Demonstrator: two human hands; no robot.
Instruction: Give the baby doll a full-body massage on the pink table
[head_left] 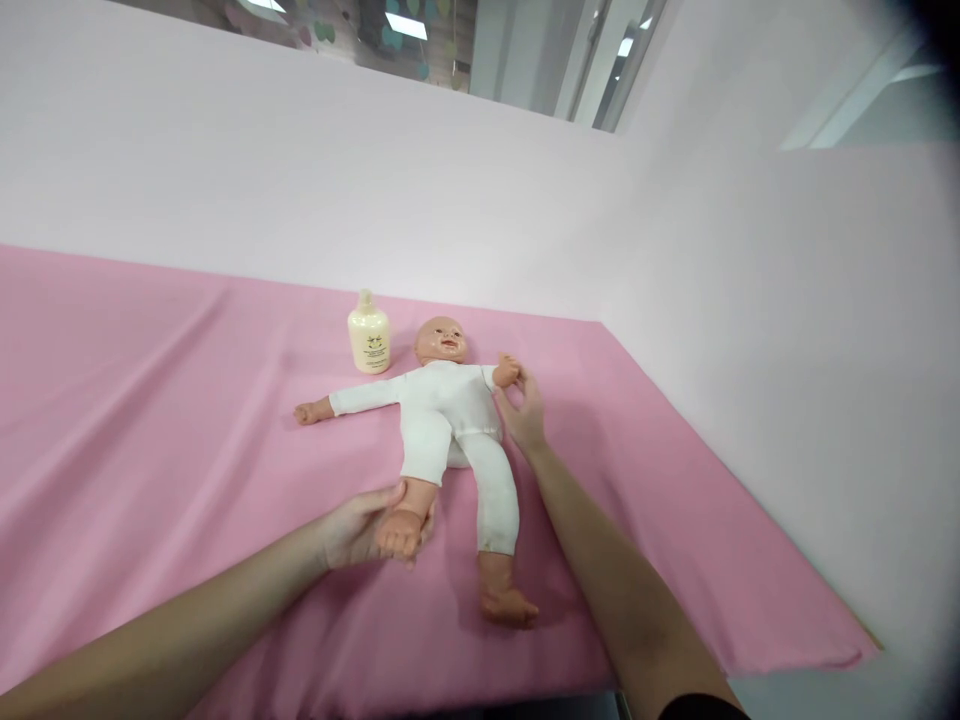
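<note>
Baby doll (442,400): lies face up on the pink sheet (150,400), head toward the far wall, arms spread to the sides, legs toward the viewer; dressed in a white one-piece suit, with bare head, hands and feet.

Left hand (364,525): cupped under and around the doll's foot on the viewer's left, thumb over the ankle, fingers closed on the foot.

Right hand (525,410): fingers loosely open, touching the doll's small hand on the viewer's right, beside the torso; not closed around it.

Lotion bottle (368,338): pale cream, squat and rounded, with a narrow cap of the same colour; stands upright on the sheet just beside the doll's head, on the viewer's left. Contents not visible through the opaque wall.

Label: a small printed motif with lines of fine text below it on the bottle's front; too small to read, no brand legible.

Pink sheet: covers the table, with long soft creases running on the left side; its right edge ends short of the side wall.

Background: plain pale pink panels (787,350) rise behind and to the right of the table.
</note>
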